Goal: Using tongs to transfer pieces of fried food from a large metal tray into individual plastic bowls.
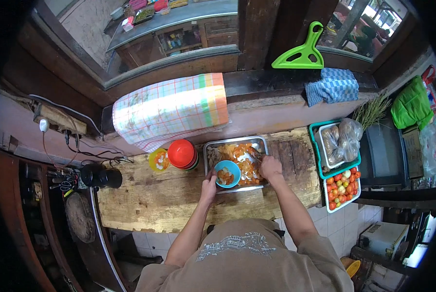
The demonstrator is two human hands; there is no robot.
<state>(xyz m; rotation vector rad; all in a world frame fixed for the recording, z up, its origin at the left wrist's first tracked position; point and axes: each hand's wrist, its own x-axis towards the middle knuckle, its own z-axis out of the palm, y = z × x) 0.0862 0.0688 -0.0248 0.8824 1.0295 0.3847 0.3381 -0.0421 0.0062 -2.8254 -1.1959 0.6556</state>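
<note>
My left hand (209, 186) grips the rim of a light blue bowl (236, 179), which holds orange and pale food pieces. The bowl is over the lower left part of a rectangular metal tray (247, 188). Chopped orange pieces (250, 168) and pale chunks lie in the tray, with brownish pieces (213, 157) at its left end. My right hand (270, 168) is closed on the handle of a metal utensil (256, 154), seemingly a spoon, whose end is among the orange pieces. Left of the tray stand stacked red bowls (181, 153) and a yellow bowl (153, 160) with orange and white pieces.
At the wooden table's (148, 208) right end are a green basket (314, 146) with bagged food and a white basket of tomatoes (344, 189). Black containers (110, 178) stand at the left end. Behind, a checkered cloth (170, 109) and blue cloth (333, 87) lie on the ledge.
</note>
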